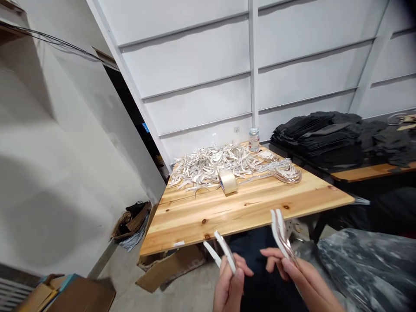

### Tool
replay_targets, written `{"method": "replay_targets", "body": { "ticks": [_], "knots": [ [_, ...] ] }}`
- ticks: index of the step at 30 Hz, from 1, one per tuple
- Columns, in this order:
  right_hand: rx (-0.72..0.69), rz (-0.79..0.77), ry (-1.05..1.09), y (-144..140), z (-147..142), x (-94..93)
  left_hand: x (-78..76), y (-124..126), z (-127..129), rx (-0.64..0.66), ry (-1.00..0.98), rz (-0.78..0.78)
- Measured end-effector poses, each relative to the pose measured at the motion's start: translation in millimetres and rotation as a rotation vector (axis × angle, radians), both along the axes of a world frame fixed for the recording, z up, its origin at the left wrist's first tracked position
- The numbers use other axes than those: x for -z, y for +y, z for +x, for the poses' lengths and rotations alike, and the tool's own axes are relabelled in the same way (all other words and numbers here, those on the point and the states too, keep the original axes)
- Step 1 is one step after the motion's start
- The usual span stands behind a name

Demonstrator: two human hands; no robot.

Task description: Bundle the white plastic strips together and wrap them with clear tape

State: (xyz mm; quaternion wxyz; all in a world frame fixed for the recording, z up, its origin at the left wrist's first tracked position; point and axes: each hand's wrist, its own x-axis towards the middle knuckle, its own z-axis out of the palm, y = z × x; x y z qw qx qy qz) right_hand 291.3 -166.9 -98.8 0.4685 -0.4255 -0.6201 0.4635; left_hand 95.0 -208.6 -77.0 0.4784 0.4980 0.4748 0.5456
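Left hand (229, 284) below desk's near edge, fingers pinched on white strips (221, 255); strips stick up and leftward from fingertips. Right hand (300, 277) beside it, apart, gripping second bundle of strips (280, 232), ends rising above fingers toward near edge. Both bundles off desk (247, 212), held over lap. Heap of like pieces (224, 164) along far edge. Tape roll (228, 181) just before heap. Bottle (254, 139) at far corner. Black stacks (325, 134) on neighbouring desk, right.
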Motion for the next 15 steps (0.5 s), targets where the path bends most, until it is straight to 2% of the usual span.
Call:
{"method": "replay_targets", "body": {
  "ticks": [2, 5, 9, 12, 15],
  "knots": [
    [-0.075, 0.050, -0.055, 17, -1, -24.3, -17.8, 15, 6, -0.025, 0.171, 0.027],
    [-0.177, 0.063, -0.046, 51, 2, -43.6, -42.4, 47, 19, 0.077, 0.164, -0.019],
    [-0.238, 0.016, 0.127, 89, 7, -36.8, -59.1, 89, 42, 0.052, 0.011, -0.017],
    [-0.197, 0.008, 0.202, 103, 6, -24.6, -61.2, 111, 56, 0.022, -0.071, -0.015],
    [-0.160, 0.027, 0.218, 113, 0, -16.5, -58.8, 129, 59, -0.002, -0.105, -0.050]
  ]
}}
